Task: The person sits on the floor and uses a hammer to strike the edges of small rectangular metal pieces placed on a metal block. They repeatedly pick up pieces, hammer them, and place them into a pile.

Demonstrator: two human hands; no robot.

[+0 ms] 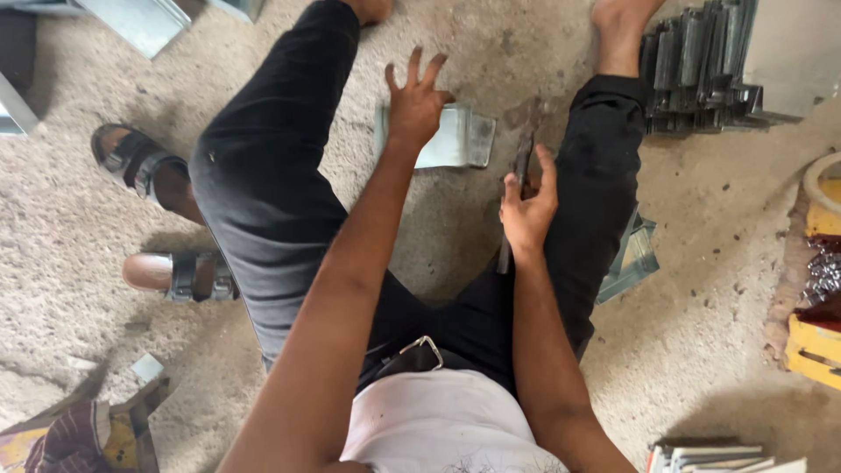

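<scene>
**Tool in right hand, plate under left**

Nearest me, right hand point(528, 206) was loosely curled around a hammer point(519, 188), its long axis pointing away from me. Farther out, left hand point(414, 101), fingers spread, touched the bent plate point(454, 138), just left of the hammer's head.

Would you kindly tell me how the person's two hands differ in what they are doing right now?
The left hand is spread open, its fingers splayed, pressing on the bent pale metal plate on the floor; the right hand is closed around a dark, rusty metal tool. The left reaches further forward; the right sits nearer the body. Both are bare, between the legs.
</scene>
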